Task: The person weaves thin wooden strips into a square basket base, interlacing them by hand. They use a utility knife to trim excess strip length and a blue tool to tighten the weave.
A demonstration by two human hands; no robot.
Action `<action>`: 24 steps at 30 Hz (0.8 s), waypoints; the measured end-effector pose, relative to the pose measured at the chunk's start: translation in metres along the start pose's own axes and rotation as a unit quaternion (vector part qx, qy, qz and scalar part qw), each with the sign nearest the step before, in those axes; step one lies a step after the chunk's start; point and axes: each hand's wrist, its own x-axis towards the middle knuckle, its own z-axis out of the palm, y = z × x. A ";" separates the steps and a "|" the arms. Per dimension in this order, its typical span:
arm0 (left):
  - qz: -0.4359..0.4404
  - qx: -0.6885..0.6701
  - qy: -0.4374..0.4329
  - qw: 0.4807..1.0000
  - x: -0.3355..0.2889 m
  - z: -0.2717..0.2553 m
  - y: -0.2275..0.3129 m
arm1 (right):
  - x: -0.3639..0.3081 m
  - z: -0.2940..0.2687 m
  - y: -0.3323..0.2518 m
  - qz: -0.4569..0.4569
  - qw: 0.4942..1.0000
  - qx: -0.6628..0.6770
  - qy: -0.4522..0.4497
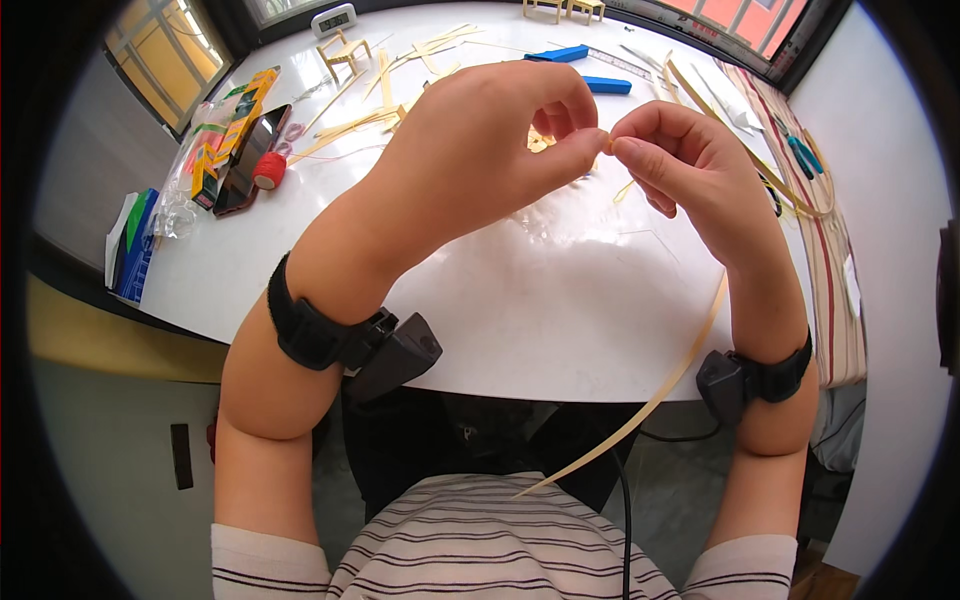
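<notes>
Above the white table [560, 320], my left hand [510, 125] is closed in a pinch, with thumb and bent fingers meeting at the tips. My right hand [680, 160] pinches at the same spot, so the fingertips of both hands nearly touch. A tiny yellowish bit [608, 146] shows between them, too small to name. From behind my right wrist a long pale bamboo-like strip [690, 355] curves down over the table edge to my lap; whether a hand holds it I cannot tell. Small pale pieces lie partly hidden behind my left fingers.
Pale strips [385, 85] and a miniature chair [343, 52] lie at the back left, near a digital clock [333, 20]. A phone [250, 160], red thread spool [269, 171] and yellow boxes [205, 175] sit left. Blue tools [607, 86] lie behind, pliers [800, 155] on the right.
</notes>
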 end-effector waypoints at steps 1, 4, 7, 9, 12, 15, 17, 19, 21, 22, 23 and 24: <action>-0.011 0.014 -0.006 1.000 0.000 0.000 -0.001 | 0.000 0.002 -0.001 -0.007 1.000 -0.008 0.012; -0.061 0.059 -0.057 0.995 -0.004 0.003 -0.006 | 0.001 -0.001 0.003 -0.027 0.998 -0.033 0.036; -0.121 0.100 -0.138 0.978 -0.010 0.005 -0.008 | 0.002 0.001 0.005 -0.035 0.996 -0.053 0.059; -0.131 0.109 -0.152 0.974 -0.014 0.011 -0.017 | 0.002 0.004 0.005 -0.037 0.993 -0.083 0.070; -0.107 0.118 -0.146 0.976 -0.015 0.013 -0.024 | 0.001 0.003 0.008 -0.047 0.986 -0.138 0.085; -0.107 0.122 -0.154 0.975 -0.015 0.010 -0.019 | 0.001 0.003 0.010 -0.054 0.981 -0.157 0.100; -0.125 0.135 -0.180 0.966 -0.012 0.007 -0.014 | 0.000 0.004 0.007 -0.042 0.980 -0.166 0.099; -0.107 0.164 -0.176 0.965 -0.012 0.011 -0.014 | 0.000 0.006 0.008 -0.036 0.980 -0.170 0.097; -0.094 0.201 -0.185 0.958 -0.009 0.013 -0.012 | 0.000 0.010 0.007 -0.026 0.981 -0.170 0.093; -0.089 0.208 -0.188 0.956 -0.008 0.014 -0.011 | 0.000 0.013 0.006 -0.015 0.982 -0.166 0.086; -0.083 0.215 -0.192 0.954 -0.007 0.015 -0.010 | 0.000 0.014 0.007 -0.011 0.983 -0.164 0.081; -0.078 0.221 -0.196 0.952 -0.006 0.016 -0.008 | -0.001 0.015 0.008 -0.007 0.984 -0.163 0.077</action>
